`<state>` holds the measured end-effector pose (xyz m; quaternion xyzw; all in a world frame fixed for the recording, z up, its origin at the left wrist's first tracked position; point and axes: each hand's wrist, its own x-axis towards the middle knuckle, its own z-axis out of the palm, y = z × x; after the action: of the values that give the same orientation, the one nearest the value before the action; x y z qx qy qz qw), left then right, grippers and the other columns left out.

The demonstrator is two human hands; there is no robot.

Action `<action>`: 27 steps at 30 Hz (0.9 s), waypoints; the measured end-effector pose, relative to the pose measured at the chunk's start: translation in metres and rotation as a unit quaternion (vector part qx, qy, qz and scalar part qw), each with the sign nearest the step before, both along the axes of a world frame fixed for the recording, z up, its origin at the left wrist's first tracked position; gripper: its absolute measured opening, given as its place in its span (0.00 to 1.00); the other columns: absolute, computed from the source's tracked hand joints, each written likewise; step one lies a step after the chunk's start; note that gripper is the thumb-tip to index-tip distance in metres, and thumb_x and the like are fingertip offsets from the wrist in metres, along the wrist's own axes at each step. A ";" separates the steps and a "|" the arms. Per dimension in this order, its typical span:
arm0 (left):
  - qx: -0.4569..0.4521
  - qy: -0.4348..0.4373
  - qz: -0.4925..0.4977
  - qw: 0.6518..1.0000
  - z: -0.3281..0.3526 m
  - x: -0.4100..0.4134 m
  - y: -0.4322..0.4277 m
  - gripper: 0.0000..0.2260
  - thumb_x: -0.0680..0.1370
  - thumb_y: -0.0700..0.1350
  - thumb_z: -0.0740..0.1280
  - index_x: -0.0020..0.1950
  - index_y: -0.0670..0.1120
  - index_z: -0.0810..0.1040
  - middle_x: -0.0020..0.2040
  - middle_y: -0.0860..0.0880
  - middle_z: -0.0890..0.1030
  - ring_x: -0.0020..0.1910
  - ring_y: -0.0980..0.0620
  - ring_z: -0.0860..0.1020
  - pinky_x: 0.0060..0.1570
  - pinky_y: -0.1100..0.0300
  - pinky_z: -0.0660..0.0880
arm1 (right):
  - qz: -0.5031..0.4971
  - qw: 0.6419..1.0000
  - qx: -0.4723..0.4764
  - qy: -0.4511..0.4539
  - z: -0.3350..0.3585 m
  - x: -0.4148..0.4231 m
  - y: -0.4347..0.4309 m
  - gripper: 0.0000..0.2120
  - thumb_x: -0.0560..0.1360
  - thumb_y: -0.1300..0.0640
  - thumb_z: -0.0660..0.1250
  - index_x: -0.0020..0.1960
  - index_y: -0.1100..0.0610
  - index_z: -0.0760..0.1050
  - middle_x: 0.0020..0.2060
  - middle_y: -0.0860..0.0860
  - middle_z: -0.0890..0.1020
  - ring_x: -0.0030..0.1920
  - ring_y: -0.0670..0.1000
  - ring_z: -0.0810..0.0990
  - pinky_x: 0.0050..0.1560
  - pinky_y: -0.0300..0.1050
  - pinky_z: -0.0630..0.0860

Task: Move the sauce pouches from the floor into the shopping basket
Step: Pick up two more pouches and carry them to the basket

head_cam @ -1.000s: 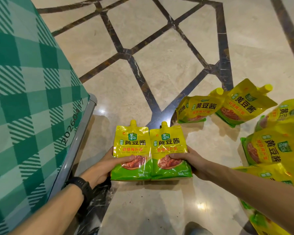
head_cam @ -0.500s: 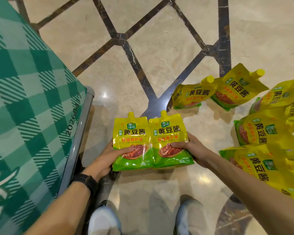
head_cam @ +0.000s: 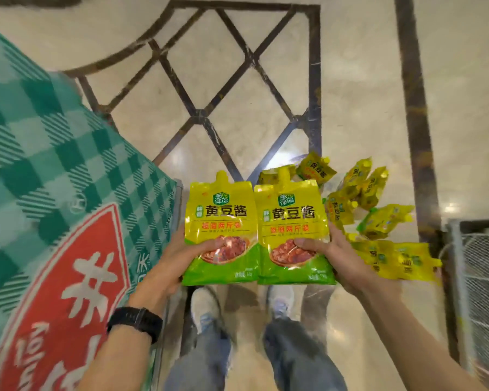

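One yellow-and-green plastic sauce pouch [head_cam: 219, 218] is gripped in the left hand [head_cam: 178, 261] and its twin pouch [head_cam: 292, 221] in the right hand [head_cam: 338, 256], side by side above the shiny stone floor [head_cam: 266, 80], so carry both gently right and lay them flat in the grey wire basket [head_cam: 453, 249].

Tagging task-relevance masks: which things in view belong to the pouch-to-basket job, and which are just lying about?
Job:
- left hand holding a yellow-green plastic sauce pouch
- right hand holding a second pouch
- loose pile of matching pouches
- grey wire-mesh basket, right edge, probably the target

Lying about:
- green checked cloth with a red sign
- black wristband
- pale shoes
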<state>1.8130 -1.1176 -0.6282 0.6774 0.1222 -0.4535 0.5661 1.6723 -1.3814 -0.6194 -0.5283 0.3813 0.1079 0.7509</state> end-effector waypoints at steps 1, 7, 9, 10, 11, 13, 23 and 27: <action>-0.007 -0.006 -0.009 1.000 0.040 -0.002 -0.006 0.48 0.42 0.61 0.86 0.60 0.50 0.80 0.54 0.46 0.87 0.54 0.42 0.84 0.59 0.42 0.78 | -0.011 1.000 -0.002 0.000 0.035 -0.008 -0.003 0.25 0.64 0.62 0.78 0.58 0.51 0.76 0.49 0.51 0.87 0.46 0.52 0.86 0.41 0.43 0.82; -0.054 -0.056 -0.062 0.995 0.249 -0.013 -0.044 0.48 0.42 0.59 0.86 0.60 0.46 0.80 0.51 0.43 0.87 0.50 0.42 0.85 0.54 0.43 0.80 | -0.100 0.994 0.015 -0.030 0.226 -0.055 -0.018 0.33 0.52 0.61 0.82 0.55 0.52 0.76 0.44 0.53 0.87 0.41 0.52 0.87 0.34 0.44 0.82; -0.080 -0.068 -0.085 0.991 0.301 -0.018 -0.058 0.41 0.44 0.54 0.86 0.56 0.48 0.81 0.50 0.44 0.87 0.47 0.44 0.86 0.47 0.48 0.83 | -0.125 0.991 0.019 -0.052 0.271 -0.070 -0.022 0.44 0.44 0.53 0.86 0.58 0.54 0.76 0.47 0.54 0.87 0.43 0.54 0.87 0.35 0.45 0.82; -0.098 -0.072 -0.086 0.989 0.317 -0.019 -0.062 0.37 0.46 0.52 0.84 0.54 0.50 0.81 0.50 0.44 0.87 0.46 0.45 0.86 0.45 0.50 0.84 | -0.137 0.989 0.016 -0.054 0.285 -0.075 -0.023 0.49 0.42 0.49 0.86 0.62 0.56 0.76 0.50 0.56 0.86 0.47 0.56 0.86 0.37 0.46 0.82; -0.110 -0.080 -0.096 0.986 0.338 -0.022 -0.070 0.34 0.48 0.50 0.83 0.53 0.52 0.82 0.50 0.45 0.87 0.47 0.45 0.86 0.44 0.51 0.84 | -0.147 0.987 0.009 -0.057 0.303 -0.082 -0.025 0.52 0.42 0.48 0.86 0.64 0.57 0.75 0.53 0.57 0.86 0.49 0.58 0.86 0.39 0.47 0.82; -0.131 -0.090 -0.117 0.980 0.369 -0.029 -0.081 0.32 0.47 0.52 0.84 0.51 0.57 0.84 0.50 0.47 0.87 0.48 0.46 0.86 0.46 0.50 0.83 | -0.166 0.984 -0.001 -0.060 0.335 -0.098 -0.029 0.53 0.43 0.47 0.86 0.66 0.57 0.74 0.54 0.57 0.85 0.52 0.59 0.85 0.41 0.49 0.82; -0.155 -0.066 -0.289 0.942 0.424 -0.039 -0.128 0.52 0.40 0.57 0.86 0.63 0.45 0.78 0.52 0.43 0.87 0.48 0.42 0.86 0.39 0.55 0.83 | -0.311 0.945 -0.053 -0.091 0.402 -0.160 0.003 0.45 0.49 0.51 0.85 0.64 0.57 0.76 0.55 0.60 0.84 0.54 0.63 0.84 0.54 0.59 0.81; -0.172 -0.052 -0.370 0.911 0.432 -0.053 -0.144 0.51 0.40 0.56 0.86 0.61 0.46 0.78 0.51 0.42 0.87 0.48 0.41 0.86 0.38 0.54 0.83 | -0.387 0.914 -0.073 -0.100 0.408 -0.193 0.030 0.40 0.53 0.54 0.82 0.64 0.55 0.75 0.55 0.58 0.85 0.54 0.62 0.84 0.58 0.63 0.78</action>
<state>1.7603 -1.2616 -0.1958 0.5884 -0.2469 -0.6091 0.4709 1.4789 -1.3511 -0.2115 -0.4008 0.4857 -0.2724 0.7275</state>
